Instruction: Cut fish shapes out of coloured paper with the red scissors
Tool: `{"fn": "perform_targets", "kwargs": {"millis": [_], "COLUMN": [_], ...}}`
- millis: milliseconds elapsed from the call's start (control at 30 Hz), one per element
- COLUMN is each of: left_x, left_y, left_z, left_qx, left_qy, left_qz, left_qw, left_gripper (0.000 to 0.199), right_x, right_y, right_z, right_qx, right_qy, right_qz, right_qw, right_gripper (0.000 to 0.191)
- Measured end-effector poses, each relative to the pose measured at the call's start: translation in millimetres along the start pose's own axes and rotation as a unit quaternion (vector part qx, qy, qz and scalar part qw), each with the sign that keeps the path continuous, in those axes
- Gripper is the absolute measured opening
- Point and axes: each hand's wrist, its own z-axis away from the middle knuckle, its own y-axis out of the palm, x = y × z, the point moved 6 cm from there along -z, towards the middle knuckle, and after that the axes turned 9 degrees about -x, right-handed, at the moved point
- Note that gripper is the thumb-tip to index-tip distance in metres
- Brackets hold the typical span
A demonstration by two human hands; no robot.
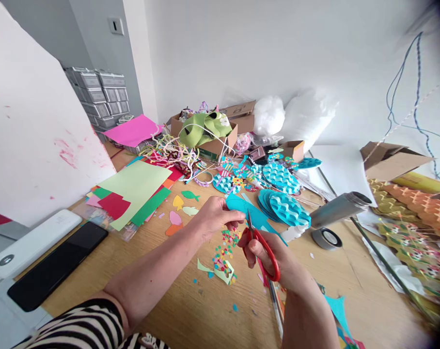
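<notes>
Near the middle of the table, my left hand (220,216) pinches the edge of a blue paper sheet (256,216). My right hand (259,249) is wrapped round the handles of red scissors (272,257), whose blades point up and away at the edge of the blue paper, just right of my left fingers. Colourful paper dots (223,249) lie on the table below the hands. Left of my left hand are cut paper fish: a green one (190,195), a yellow one (177,202), a pink one (175,218) and others.
Coloured paper sheets (134,182), a black phone (58,264) and a white device (34,242) are at the left. Blue textured discs (289,208), a metal bottle (338,208) and a tape roll (327,238) stand to the right. Behind is a cardboard box (218,145) with green fabric.
</notes>
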Motion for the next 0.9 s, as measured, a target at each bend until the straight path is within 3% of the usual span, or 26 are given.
{"fn": "perform_targets", "kwargs": {"millis": [900], "left_x": [3.6], "left_y": [-0.1], "left_z": [0.3], "left_qx": [0.006], "left_qy": [-0.02], "left_qz": [0.014], "left_qw": [1.0], "left_gripper": [0.022], "right_x": [-1.2], "right_y": [-1.3], "right_z": [-1.1], "right_qx": [-0.007], "right_qy": [0.004], "right_qz": [0.007], "right_qw": [1.0], "right_gripper": [0.06]}}
